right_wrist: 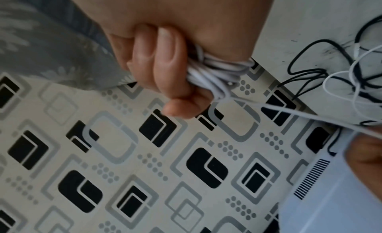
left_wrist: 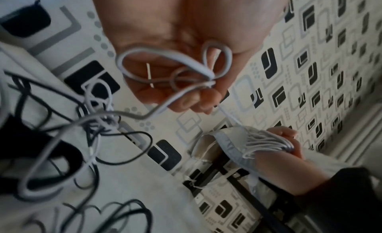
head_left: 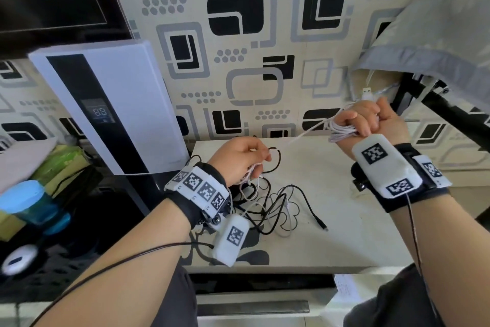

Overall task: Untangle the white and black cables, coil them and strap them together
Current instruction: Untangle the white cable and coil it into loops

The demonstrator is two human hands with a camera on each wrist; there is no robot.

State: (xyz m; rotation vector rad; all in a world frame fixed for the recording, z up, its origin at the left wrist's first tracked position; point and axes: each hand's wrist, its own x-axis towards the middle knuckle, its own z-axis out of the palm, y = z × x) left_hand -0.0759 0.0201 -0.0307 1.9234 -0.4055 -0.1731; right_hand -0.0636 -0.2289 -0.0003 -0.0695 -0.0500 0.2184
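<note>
Head view: the right hand (head_left: pixel 371 121) grips coiled white cable (head_left: pixel 342 131) above the desk (head_left: pixel 344 220); the left hand (head_left: pixel 238 158) pinches its loose run. Black cable (head_left: pixel 294 202) lies tangled on the desk.

Left wrist view: fingers (left_wrist: pixel 198 101) pinch white loops.

Right wrist view: fingers (right_wrist: pixel 165 57) clamp the coil.

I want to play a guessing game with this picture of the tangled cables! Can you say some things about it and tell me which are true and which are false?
1. The right hand grips a coiled bundle of thin white cable. True.
2. The thin black cable is already coiled. False: it lies loose and tangled on the pale tabletop.
3. The left hand holds white cable loops. True.
4. A strap binds both cables together. False: none is in view.
5. The tall white appliance with a black stripe lies flat. False: it stands upright.
</note>
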